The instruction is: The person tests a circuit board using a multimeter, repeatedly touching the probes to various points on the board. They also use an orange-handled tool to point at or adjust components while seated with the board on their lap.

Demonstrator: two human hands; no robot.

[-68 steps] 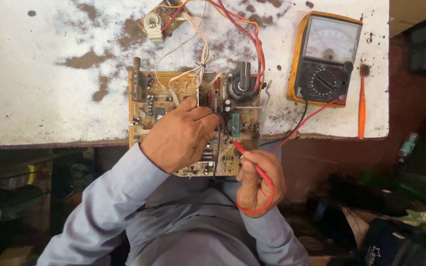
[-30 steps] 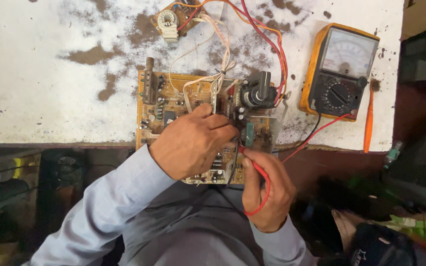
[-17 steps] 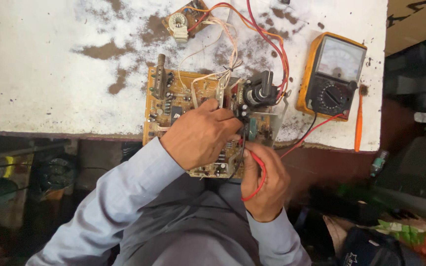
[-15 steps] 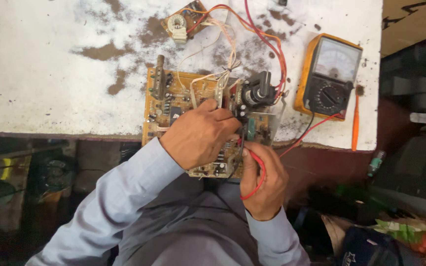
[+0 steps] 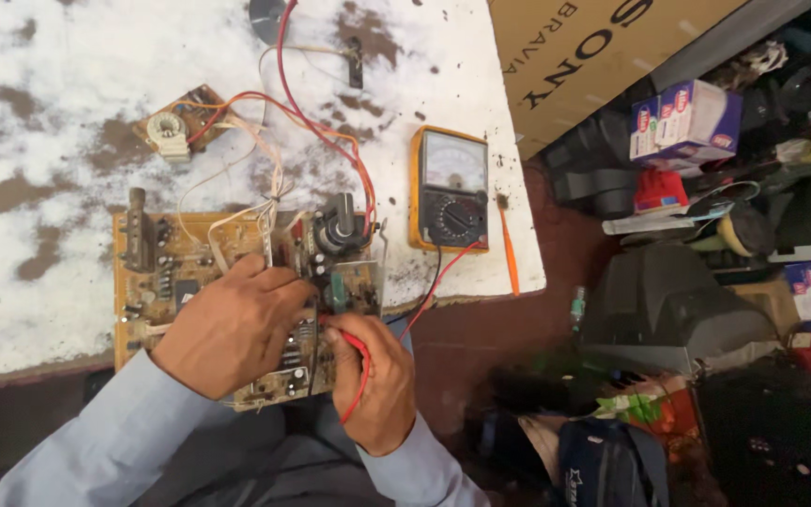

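My left hand (image 5: pixel 232 333) lies flat on the circuit board (image 5: pixel 157 272), fingers curled over its mid parts. The board sits at the near table (image 5: pixel 30 122) edge, long axis left-right. My right hand (image 5: pixel 377 380) pinches the red probe (image 5: pixel 344 340), tip pointing up-left at the board. The yellow meter (image 5: pixel 450 188) stands upright, just right of the board. A brown carton (image 5: pixel 593 47) is top right, w/ purple-white boxes (image 5: pixel 692 117) beyond. Vs 0.5 s ago the view has swung right; hands same.

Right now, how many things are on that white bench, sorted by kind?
Circuit boards: 2 (large circuit board, small board)
Meters: 1 (analogue multimeter)
Screwdrivers: 1 (orange screwdriver)
Red probes: 1 (red probe in the right hand)
Total: 5
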